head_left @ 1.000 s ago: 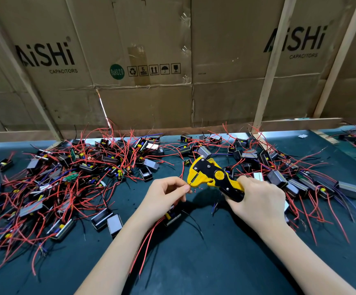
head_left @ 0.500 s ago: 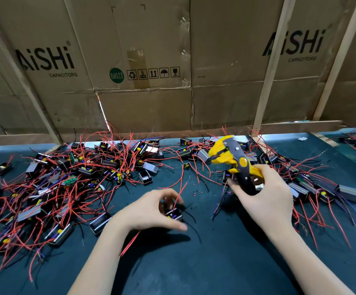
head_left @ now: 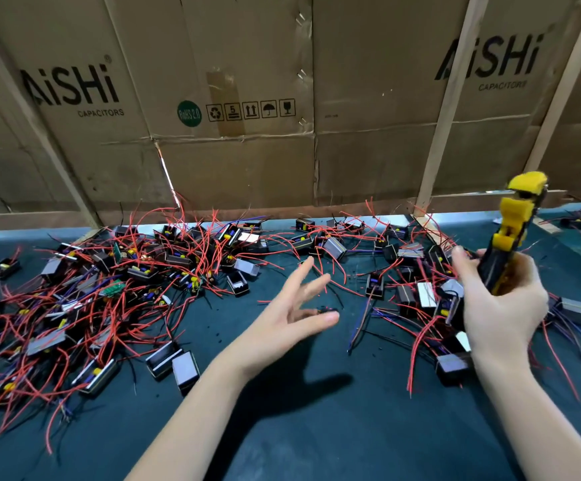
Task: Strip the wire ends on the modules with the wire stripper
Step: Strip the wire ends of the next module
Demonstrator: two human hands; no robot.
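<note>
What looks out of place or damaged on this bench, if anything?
Nothing looks damaged. The modules lie in loose tangled heaps with red wires across the mat, and small dark specks dot the mat near the open left hand. The right hand grips the wire stripper upright.

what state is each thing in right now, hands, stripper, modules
left hand: open, fingers spread, holding nothing
right hand: gripping the wire stripper's handles
wire stripper: raised off the table, head up, no wire visible in it
modules: loose in heaps on the table, wires tangled
</note>
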